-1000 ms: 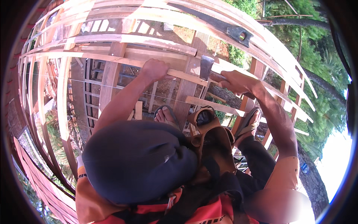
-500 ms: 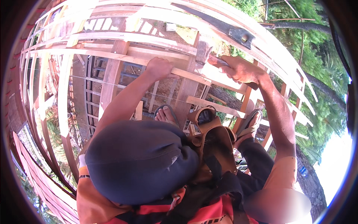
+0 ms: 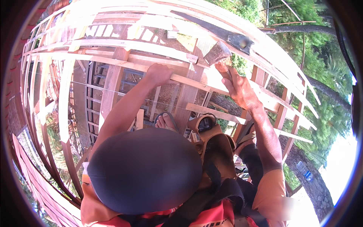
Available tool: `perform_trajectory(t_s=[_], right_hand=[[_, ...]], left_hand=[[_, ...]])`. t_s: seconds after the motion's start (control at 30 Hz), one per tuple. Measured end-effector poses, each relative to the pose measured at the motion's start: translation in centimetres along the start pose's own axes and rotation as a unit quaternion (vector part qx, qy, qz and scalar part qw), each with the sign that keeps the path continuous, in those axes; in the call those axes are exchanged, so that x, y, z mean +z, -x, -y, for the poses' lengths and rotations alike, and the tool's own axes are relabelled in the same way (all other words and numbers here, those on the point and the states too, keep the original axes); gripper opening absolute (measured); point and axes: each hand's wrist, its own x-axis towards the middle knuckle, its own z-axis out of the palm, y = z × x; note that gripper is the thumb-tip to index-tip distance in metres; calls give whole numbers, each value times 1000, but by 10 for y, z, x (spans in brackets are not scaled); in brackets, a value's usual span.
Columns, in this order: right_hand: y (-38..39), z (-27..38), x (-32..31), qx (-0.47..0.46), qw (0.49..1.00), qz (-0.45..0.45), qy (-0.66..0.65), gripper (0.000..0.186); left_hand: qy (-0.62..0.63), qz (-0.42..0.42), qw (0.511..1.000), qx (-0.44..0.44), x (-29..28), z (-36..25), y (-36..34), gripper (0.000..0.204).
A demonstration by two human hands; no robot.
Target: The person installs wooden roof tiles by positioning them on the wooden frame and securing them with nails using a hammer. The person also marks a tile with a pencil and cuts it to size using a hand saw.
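Observation:
My left hand (image 3: 158, 74) is closed around a long, narrow wooden strip (image 3: 189, 81) that runs across the roof framing. To its right, my right hand (image 3: 242, 90) grips what looks like a hatchet (image 3: 217, 54), its broad, fan-shaped metal head tilted above the strip and beside a wide beam (image 3: 191, 85). The fingers hide most of the handle. Beyond the hatchet lies a handsaw (image 3: 223, 33) with a dark blade, resting on sunlit boards. A brown leather tool pouch (image 3: 219, 147) hangs at my waist.
I stand high on open timber framing, with gaps between the rafters showing ground below. One sandalled foot (image 3: 165, 121) rests by the wide beam. A taut string (image 3: 124, 92) crosses the framing. A tree trunk (image 3: 310, 181) and foliage stand at the right. A dark rounded shape (image 3: 145, 170) blocks the lower middle.
My right hand has moved lower and turned more upright, and the hatchet head has shifted right, off the wide beam. My left hand stays on the strip.

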Motion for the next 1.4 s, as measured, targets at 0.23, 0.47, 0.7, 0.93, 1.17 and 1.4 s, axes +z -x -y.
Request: perform_trajectory(t_s=[0.23,0.47,0.7,0.93,1.17,1.4], right_hand=[[45,-27,55,26,992,-96,-72,50],[44,-22,57,33,995,-51,-77,60],[15,75,-25,-273,737,-456,-417,49],[51,-27,88,39,990,-79,-108,47],[20,70,-21,-212,809,-432,-338,35],[50,-35,99,102,992,37,-67,44]], left_hand=[[13,-41,999,-7,9,16,-3,79],[10,-79,997,13,10,15,-8,76],[15,-36,999,-11,4,19,12,77],[12,-51,998,23,-5,10,-9,76],[29,-11,999,-24,5,18,7,73],[40,-72,996,18,-3,9,-6,70]])
